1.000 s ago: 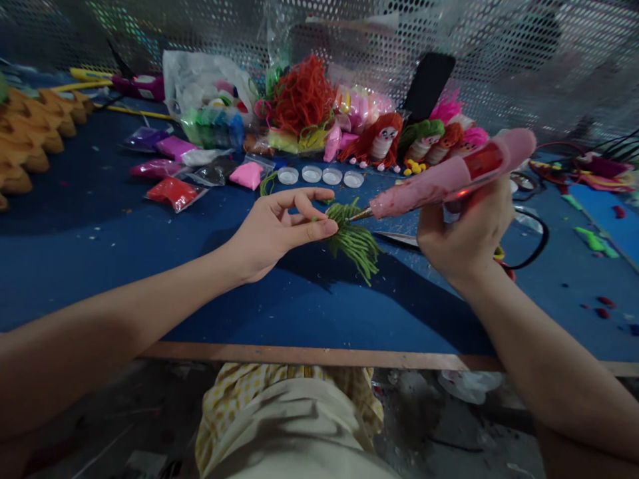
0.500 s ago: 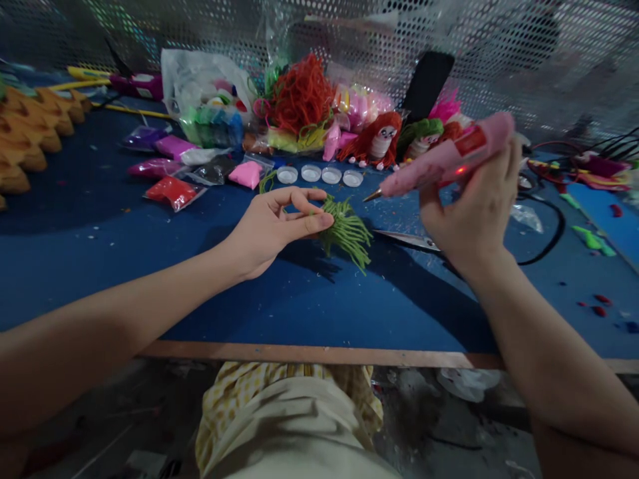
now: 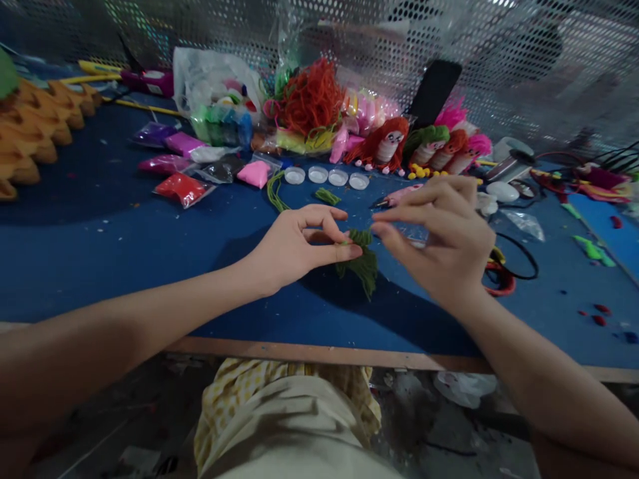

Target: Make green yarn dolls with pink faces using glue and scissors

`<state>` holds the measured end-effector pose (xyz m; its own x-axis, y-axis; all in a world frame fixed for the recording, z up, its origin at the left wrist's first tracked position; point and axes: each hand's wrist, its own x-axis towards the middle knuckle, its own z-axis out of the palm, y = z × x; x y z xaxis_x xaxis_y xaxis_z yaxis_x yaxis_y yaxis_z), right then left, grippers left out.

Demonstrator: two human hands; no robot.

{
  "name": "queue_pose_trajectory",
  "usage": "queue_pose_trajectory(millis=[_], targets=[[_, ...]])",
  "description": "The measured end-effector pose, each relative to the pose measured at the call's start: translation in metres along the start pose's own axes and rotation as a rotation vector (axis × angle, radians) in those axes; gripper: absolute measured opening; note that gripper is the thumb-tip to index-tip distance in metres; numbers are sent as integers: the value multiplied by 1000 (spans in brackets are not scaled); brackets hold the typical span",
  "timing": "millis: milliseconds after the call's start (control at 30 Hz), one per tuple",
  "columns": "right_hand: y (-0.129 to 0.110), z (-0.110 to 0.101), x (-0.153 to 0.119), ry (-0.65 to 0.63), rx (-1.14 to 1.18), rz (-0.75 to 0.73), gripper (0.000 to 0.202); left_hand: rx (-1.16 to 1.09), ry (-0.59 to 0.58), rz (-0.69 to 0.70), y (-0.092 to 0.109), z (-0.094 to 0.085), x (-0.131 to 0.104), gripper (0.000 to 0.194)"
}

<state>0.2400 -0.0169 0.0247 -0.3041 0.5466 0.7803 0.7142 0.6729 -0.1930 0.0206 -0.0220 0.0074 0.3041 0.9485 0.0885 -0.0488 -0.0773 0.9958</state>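
Observation:
In my left hand [image 3: 314, 246], thumb and fingers pinch a bundle of green yarn [image 3: 363, 266] whose cut strands hang down over the table. My right hand [image 3: 439, 233] is just to the right of the bundle. Its thumb and forefinger tips come close together with a small gap, and I see nothing between them. Behind the right hand lies a pink hot glue pen [image 3: 402, 194], partly covered by the fingers. Scissors lie beneath that hand, mostly hidden, with a red handle [image 3: 502, 283] showing. A short green yarn piece [image 3: 327, 195] rests beyond my left hand.
Several small round white dishes [image 3: 318, 174] stand in a row. Farther back are red yarn [image 3: 312, 96], yarn-haired dolls [image 3: 389, 146] and a black phone [image 3: 434, 90]. Coloured clay packets [image 3: 182, 189] lie left, near an orange egg tray [image 3: 34, 126]. A wooden edge [image 3: 309, 352] borders the table.
The pink glue pen has left my right hand and now lies on the table. That hand has come down and left toward the yarn. My left hand has shifted slightly right and nearer.

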Motion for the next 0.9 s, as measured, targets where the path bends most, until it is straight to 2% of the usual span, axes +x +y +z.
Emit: queue_pose_trajectory(millis=[67,133,300,433,567,633,733,900], targets=[[-24,0,-4,-10,58,-86,10,63,14,74,0,1,-2,27],[-34,3,-11,-22,66,-91,14,121,28,103,1,2,-3,22],[-35,11,-18,33,57,-56,15,215,28,135,4,2,-8,25],[-36,12,-18,20,54,-35,16,287,42,158,5,3,-11,19],[-35,11,-16,33,169,-15,13,265,57,186,2,2,-8,21],[-32,11,-15,75,321,47,10,226,74,187,-1,1,-4,29],[-21,11,-12,154,530,189,7,194,143,116,-3,-5,3,43],[2,14,-8,105,654,396,15,168,337,146,-5,-15,13,50]])
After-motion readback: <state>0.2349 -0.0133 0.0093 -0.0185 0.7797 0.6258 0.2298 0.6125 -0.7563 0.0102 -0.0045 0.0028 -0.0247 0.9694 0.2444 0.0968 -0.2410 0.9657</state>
